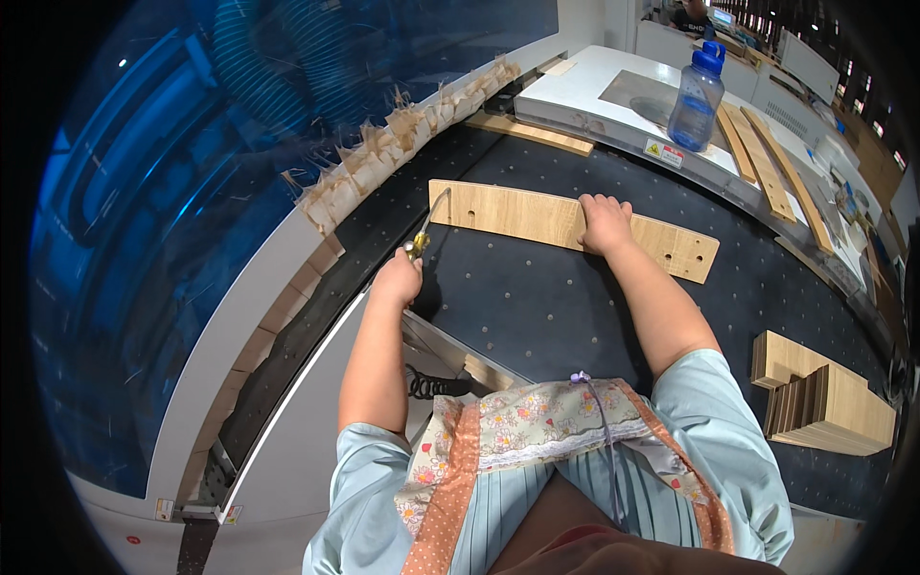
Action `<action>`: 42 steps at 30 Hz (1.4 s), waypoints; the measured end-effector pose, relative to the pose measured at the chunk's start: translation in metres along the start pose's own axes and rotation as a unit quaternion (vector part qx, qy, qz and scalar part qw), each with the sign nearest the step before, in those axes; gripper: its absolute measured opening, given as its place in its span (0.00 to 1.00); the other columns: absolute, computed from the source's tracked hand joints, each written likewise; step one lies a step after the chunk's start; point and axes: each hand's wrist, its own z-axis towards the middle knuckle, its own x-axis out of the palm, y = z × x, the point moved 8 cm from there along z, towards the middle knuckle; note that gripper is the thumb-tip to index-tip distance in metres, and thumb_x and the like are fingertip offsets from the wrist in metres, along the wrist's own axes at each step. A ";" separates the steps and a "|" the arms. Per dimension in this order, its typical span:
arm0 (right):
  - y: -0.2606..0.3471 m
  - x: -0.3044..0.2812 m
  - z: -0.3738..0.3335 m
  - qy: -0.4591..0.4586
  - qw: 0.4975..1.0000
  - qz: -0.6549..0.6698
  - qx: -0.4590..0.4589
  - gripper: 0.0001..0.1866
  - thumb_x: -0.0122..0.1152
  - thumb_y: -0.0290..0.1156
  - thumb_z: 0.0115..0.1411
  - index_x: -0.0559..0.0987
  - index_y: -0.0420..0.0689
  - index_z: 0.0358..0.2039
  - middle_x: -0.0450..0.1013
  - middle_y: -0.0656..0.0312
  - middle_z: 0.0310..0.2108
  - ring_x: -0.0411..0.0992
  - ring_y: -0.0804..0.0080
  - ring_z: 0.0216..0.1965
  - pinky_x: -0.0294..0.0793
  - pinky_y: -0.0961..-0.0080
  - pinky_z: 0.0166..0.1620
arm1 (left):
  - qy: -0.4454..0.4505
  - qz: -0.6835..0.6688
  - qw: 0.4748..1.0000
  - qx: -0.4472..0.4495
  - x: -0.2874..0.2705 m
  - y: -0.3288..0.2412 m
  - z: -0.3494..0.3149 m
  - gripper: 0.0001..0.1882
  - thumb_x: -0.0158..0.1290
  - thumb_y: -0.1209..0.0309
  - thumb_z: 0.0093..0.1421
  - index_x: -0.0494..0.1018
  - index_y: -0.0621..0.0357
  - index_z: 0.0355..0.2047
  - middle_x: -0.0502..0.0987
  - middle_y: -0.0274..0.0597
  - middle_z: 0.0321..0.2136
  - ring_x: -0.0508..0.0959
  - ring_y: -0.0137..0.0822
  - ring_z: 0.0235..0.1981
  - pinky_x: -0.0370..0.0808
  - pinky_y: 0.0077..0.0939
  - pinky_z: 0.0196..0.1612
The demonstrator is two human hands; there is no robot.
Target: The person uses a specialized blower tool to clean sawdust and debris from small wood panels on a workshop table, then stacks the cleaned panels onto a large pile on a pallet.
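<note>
A long wood-grain board [527, 213] with drilled holes near both ends lies on the dark, dotted table top. My right hand [606, 223] grips it right of its middle, with the fingers over the far edge. At the board's left end, my left hand [395, 279] is closed round a yellow air blow gun [418, 245]. Its thin bent metal nozzle points at the board's left end, beside a hole. Whether the tip touches the wood, I cannot tell. Below my left forearm, a black coiled hose [428, 384] shows partly; its link to the gun is hidden.
Stacked wooden boards [853, 412] stand at the right. A blue water bottle [698, 101] and narrow wood strips [762, 163] rest on a white machine surface at the back. Another strip [532, 132] lies at the table's far edge. Left is a blue machine window [192, 192] with a torn, papery fringe.
</note>
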 end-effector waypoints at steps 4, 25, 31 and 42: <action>-0.005 0.003 0.002 0.003 1.000 -0.008 0.007 0.31 0.72 0.35 0.37 0.70 0.52 0.44 0.69 0.63 0.41 0.65 0.64 0.48 0.59 0.61 0.49 | -0.007 0.005 1.000 -0.008 -0.002 -0.005 -0.003 0.20 0.41 0.60 0.62 0.63 0.68 0.44 0.75 0.58 0.28 0.75 0.52 0.30 0.71 0.43 0.35; 0.003 -0.119 -0.022 -0.198 0.935 0.250 -0.155 0.14 0.66 0.32 0.42 0.69 0.46 0.26 0.70 0.58 0.28 0.70 0.54 0.34 0.69 0.62 0.35 | 0.106 -0.123 0.966 0.199 0.047 -0.110 -0.150 0.17 0.43 0.63 0.62 0.61 0.68 0.40 0.73 0.64 0.26 0.72 0.62 0.33 0.68 0.49 0.34; -0.046 -0.169 0.000 -0.285 0.742 0.603 -0.071 0.12 0.64 0.25 0.49 0.74 0.41 0.35 0.74 0.62 0.33 0.71 0.74 0.35 0.70 0.76 0.40 | 0.043 -0.088 0.975 0.199 0.032 -0.125 -0.149 0.17 0.43 0.62 0.62 0.60 0.67 0.41 0.74 0.61 0.26 0.73 0.60 0.30 0.69 0.49 0.32; -0.087 -0.053 0.008 -0.273 0.433 0.859 0.026 0.23 0.58 0.14 0.51 0.66 0.37 0.48 0.70 0.57 0.43 0.70 0.64 0.43 0.68 0.71 0.49 | -0.022 -0.026 0.990 0.139 0.020 -0.119 -0.110 0.17 0.42 0.62 0.62 0.62 0.64 0.42 0.75 0.57 0.27 0.76 0.56 0.30 0.71 0.48 0.34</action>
